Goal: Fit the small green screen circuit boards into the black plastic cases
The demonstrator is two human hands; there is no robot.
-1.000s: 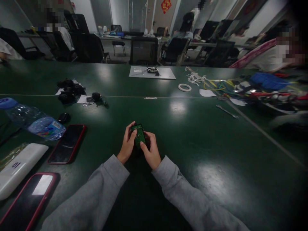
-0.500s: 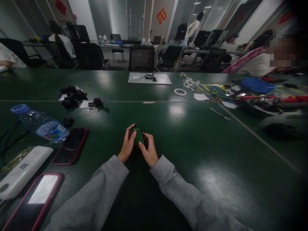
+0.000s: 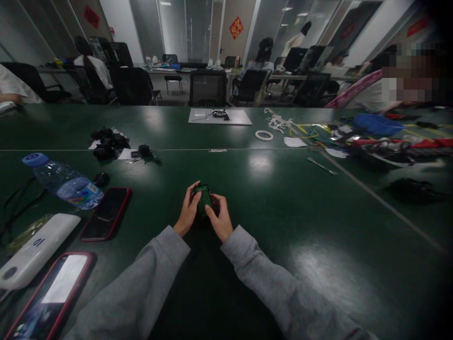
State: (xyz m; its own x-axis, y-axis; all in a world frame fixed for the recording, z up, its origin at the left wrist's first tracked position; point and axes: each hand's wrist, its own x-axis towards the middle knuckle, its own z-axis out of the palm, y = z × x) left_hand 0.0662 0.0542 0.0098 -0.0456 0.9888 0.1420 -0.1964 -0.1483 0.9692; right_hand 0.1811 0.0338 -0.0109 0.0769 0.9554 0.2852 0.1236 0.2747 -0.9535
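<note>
A small green circuit board (image 3: pixel 203 196) with a dark edge is held between both hands, just above the green table (image 3: pixel 283 208). My left hand (image 3: pixel 188 208) grips its left side, the thumb lying on the board's face. On the right side, my right hand (image 3: pixel 220 217) closes round it with the thumb pressed on the lower right part. The fingers beneath the board are mostly hidden. Small components on its face are too tiny to tell apart.
At left lie a water bottle (image 3: pixel 67 184), two red-edged phones (image 3: pixel 106 214) (image 3: pixel 51 297) and a white power bank (image 3: pixel 37 250). Black parts (image 3: pixel 108 142) sit farther back. Beyond are a grey board (image 3: pixel 239 117), a white ring (image 3: pixel 264 135), a wrench (image 3: pixel 321 165) and cables (image 3: pixel 392 141).
The view has shifted slightly. Both hands still hold the circuit board, which looks a little more upright, and my right thumb sits slightly higher.
</note>
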